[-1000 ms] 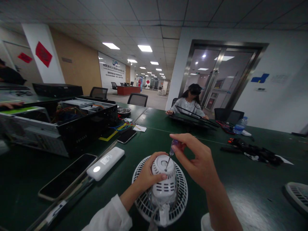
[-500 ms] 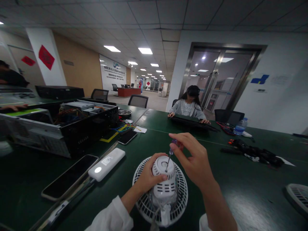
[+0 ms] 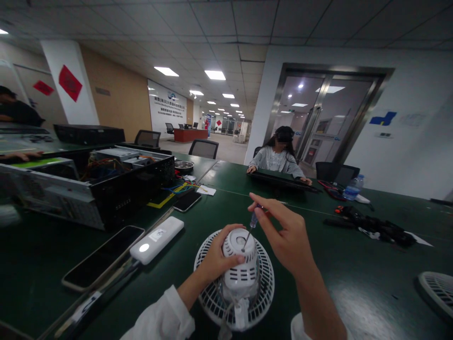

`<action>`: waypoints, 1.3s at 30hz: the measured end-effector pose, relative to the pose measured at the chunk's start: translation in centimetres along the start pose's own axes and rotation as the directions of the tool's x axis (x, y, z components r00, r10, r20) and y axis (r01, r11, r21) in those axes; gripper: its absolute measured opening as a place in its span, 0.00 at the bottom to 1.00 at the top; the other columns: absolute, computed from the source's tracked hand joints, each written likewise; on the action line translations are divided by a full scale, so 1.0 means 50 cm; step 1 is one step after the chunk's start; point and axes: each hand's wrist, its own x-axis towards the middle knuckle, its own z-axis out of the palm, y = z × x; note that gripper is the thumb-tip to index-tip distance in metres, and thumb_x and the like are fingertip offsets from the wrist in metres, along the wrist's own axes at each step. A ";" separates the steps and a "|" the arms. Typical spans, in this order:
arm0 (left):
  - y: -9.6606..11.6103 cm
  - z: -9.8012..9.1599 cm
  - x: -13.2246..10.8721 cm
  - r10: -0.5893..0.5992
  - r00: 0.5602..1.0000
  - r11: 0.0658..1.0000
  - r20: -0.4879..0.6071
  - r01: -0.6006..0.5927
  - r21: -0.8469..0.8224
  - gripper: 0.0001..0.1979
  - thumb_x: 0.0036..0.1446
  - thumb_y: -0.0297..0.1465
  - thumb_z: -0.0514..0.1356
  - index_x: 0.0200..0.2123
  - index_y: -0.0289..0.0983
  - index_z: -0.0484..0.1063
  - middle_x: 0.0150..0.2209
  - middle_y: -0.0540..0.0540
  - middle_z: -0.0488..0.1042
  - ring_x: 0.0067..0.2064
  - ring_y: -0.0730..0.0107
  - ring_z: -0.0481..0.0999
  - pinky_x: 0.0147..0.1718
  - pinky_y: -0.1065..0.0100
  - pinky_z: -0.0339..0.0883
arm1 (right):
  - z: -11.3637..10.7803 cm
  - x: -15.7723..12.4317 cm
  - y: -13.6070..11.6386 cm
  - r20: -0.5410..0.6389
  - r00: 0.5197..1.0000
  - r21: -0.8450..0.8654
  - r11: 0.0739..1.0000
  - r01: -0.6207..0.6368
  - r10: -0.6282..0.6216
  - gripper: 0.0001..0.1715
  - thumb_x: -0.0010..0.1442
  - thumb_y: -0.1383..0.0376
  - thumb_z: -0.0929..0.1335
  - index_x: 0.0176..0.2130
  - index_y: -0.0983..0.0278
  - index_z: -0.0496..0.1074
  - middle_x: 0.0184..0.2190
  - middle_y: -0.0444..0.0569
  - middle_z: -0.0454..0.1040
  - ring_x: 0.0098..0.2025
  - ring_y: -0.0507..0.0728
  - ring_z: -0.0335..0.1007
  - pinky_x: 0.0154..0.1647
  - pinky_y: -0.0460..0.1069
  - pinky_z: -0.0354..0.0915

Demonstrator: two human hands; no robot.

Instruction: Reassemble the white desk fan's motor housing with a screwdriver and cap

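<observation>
A small white fan (image 3: 235,283) lies face down on the green table (image 3: 354,283), its round grille flat and its motor housing (image 3: 242,264) standing up. My left hand (image 3: 215,259) wraps round the left side of the housing, thumb on its front. My right hand (image 3: 283,236) pinches a small screwdriver (image 3: 250,227) with a purple-blue handle. Its thin shaft slants down to the top of the housing, tip in a recess there.
A white power bank (image 3: 156,239) and a dark phone (image 3: 102,257) lie to the left, another phone (image 3: 186,200) farther back. An open computer case (image 3: 88,184) fills the left. A seated person (image 3: 278,158) works opposite. Black tools (image 3: 371,225), a bottle (image 3: 353,187), another grille (image 3: 437,290) are on the right.
My right-hand fingers have shifted on the screwdriver handle, showing more of it. My left hand and the fan stay put. The person opposite has lowered a flat black panel to the table.
</observation>
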 end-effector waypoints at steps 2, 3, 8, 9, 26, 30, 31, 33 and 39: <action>-0.001 -0.001 0.000 0.003 1.000 1.000 -0.003 -0.003 -0.002 0.34 0.41 0.45 0.66 0.50 0.37 0.63 0.49 0.42 0.69 0.47 0.55 0.69 0.47 0.60 0.61 | 0.000 0.000 0.001 -0.018 1.000 -0.043 0.999 0.012 -0.012 0.11 0.59 0.67 0.64 0.42 0.64 0.72 0.30 0.48 0.74 0.32 0.53 0.68 0.33 0.49 0.66; -0.002 -0.001 0.001 0.005 1.000 1.000 -0.004 -0.005 -0.003 0.34 0.41 0.45 0.66 0.50 0.37 0.63 0.49 0.42 0.69 0.48 0.55 0.69 0.48 0.60 0.61 | 0.000 0.000 0.001 -0.026 1.000 -0.066 0.998 0.012 -0.014 0.10 0.59 0.67 0.65 0.41 0.65 0.72 0.30 0.48 0.74 0.32 0.53 0.68 0.33 0.50 0.66; -0.003 -0.001 0.002 0.022 1.000 1.000 -0.005 -0.022 0.004 0.34 0.40 0.45 0.66 0.50 0.37 0.64 0.48 0.42 0.69 0.47 0.56 0.69 0.47 0.61 0.61 | -0.004 -0.003 0.002 0.053 0.999 0.012 1.000 -0.008 0.008 0.19 0.62 0.70 0.59 0.51 0.61 0.67 0.39 0.48 0.74 0.41 0.53 0.69 0.40 0.50 0.66; -0.003 -0.001 0.002 0.020 1.000 1.000 -0.004 -0.020 0.002 0.34 0.40 0.45 0.66 0.50 0.37 0.64 0.48 0.42 0.69 0.47 0.56 0.69 0.47 0.61 0.62 | -0.004 -0.003 0.002 0.060 0.998 0.024 1.000 -0.005 0.004 0.19 0.62 0.70 0.59 0.51 0.61 0.66 0.39 0.47 0.75 0.40 0.53 0.69 0.40 0.50 0.66; 0.000 -0.001 0.000 0.012 1.000 1.000 -0.013 -0.012 0.018 0.35 0.39 0.46 0.66 0.50 0.37 0.64 0.48 0.42 0.69 0.48 0.54 0.69 0.48 0.59 0.61 | 0.003 0.001 0.003 0.013 1.000 -0.068 0.997 0.028 -0.027 0.14 0.60 0.68 0.62 0.45 0.60 0.71 0.36 0.48 0.76 0.39 0.55 0.70 0.40 0.51 0.66; -0.003 -0.001 0.001 0.018 1.000 1.000 -0.013 -0.018 0.009 0.34 0.40 0.45 0.66 0.49 0.38 0.64 0.47 0.43 0.69 0.47 0.56 0.69 0.48 0.60 0.62 | 0.003 0.001 0.001 0.039 0.999 0.012 1.000 0.013 -0.014 0.16 0.60 0.70 0.62 0.48 0.60 0.69 0.38 0.47 0.75 0.39 0.53 0.70 0.38 0.50 0.67; -0.003 -0.001 0.001 0.016 1.000 1.000 -0.012 -0.016 0.008 0.34 0.40 0.45 0.66 0.50 0.38 0.64 0.47 0.43 0.69 0.47 0.56 0.69 0.48 0.60 0.61 | 0.004 0.001 0.001 0.017 1.000 -0.011 1.000 0.014 -0.014 0.14 0.59 0.69 0.64 0.45 0.61 0.70 0.35 0.47 0.75 0.37 0.53 0.70 0.35 0.49 0.67; -0.002 0.000 0.001 0.013 1.000 1.000 -0.017 -0.013 0.011 0.34 0.39 0.45 0.67 0.50 0.37 0.64 0.47 0.43 0.69 0.47 0.56 0.69 0.48 0.59 0.61 | 0.004 0.001 0.001 -0.020 1.000 -0.071 0.997 0.016 -0.018 0.11 0.58 0.67 0.66 0.42 0.63 0.72 0.32 0.48 0.75 0.34 0.54 0.69 0.34 0.50 0.67; 0.006 0.002 0.001 0.000 1.000 0.999 -0.031 0.001 0.035 0.35 0.38 0.48 0.66 0.48 0.37 0.65 0.46 0.43 0.69 0.45 0.56 0.69 0.46 0.60 0.62 | 0.006 -0.001 0.001 0.058 0.998 0.023 1.000 0.008 -0.010 0.19 0.60 0.70 0.62 0.51 0.59 0.67 0.37 0.47 0.75 0.37 0.53 0.70 0.36 0.50 0.67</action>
